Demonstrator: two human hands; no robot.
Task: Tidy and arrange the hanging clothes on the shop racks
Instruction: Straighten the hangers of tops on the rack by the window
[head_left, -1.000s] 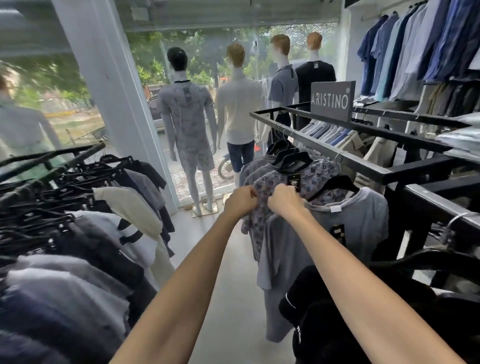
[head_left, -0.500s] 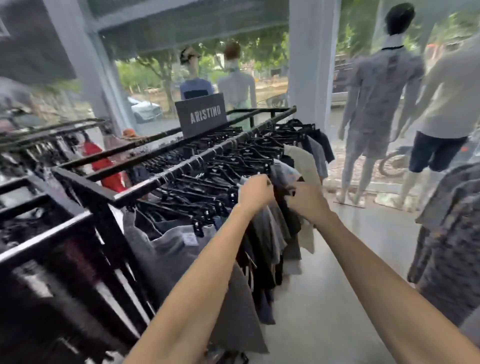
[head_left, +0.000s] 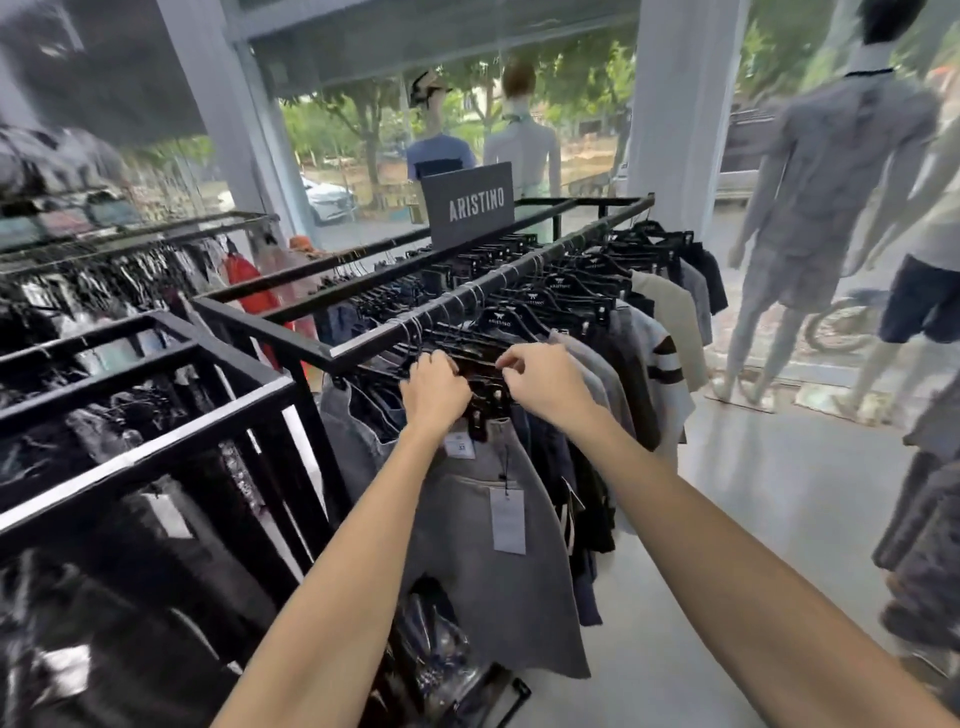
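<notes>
Turned from the opposite rack a second ago, the left hand (head_left: 434, 387) and right hand (head_left: 540, 382), close together, now grip a black clip hanger (head_left: 484, 373) holding grey shorts (head_left: 519, 597) at the black metal rail's (head_left: 363, 344) near end; tidying here looks just begun.

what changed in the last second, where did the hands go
A second ago both hands gripped patterned shirts on the other rack. The person turned left, and now the left hand and right hand grip black hangers on the rail of the rack bearing the ARISTINO sign, above a grey garment. Since half a second ago they moved nearer along that rail. Unchanged: arms outstretched, hands close together.
</notes>
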